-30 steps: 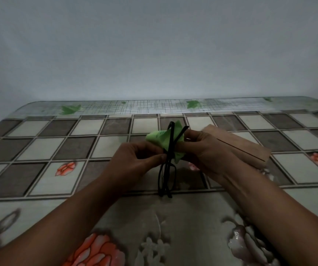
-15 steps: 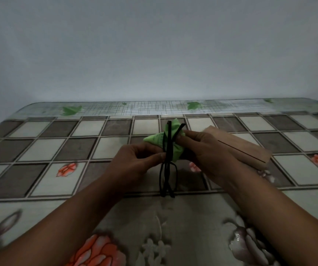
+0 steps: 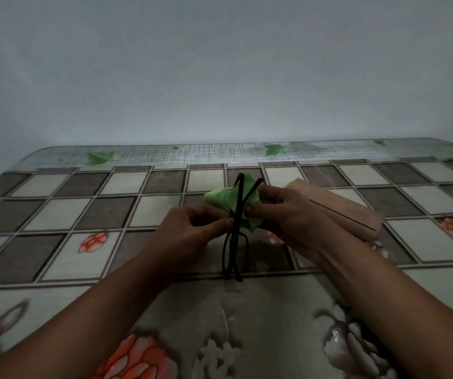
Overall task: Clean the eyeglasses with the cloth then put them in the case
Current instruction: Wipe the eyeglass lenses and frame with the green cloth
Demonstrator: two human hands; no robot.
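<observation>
Left hand point(image 3: 192, 231) pinches the black eyeglasses point(image 3: 235, 231) at mid-frame, fingers closed on the rim. Right hand point(image 3: 288, 212) pinches the green cloth point(image 3: 224, 196) against the upper lens, fingers curled tight; exact contact point hard to see, dim view. Glasses held edge-on above the bench point(image 3: 55, 214), temples pointing away. Tan case point(image 3: 348, 212) lies on bench behind the right hand.

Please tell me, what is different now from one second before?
Very little. The right hand has shifted the green cloth slightly on the upper lens of the eyeglasses. The left hand still pinches the frame, and the brown case lies unmoved on the table.
</observation>
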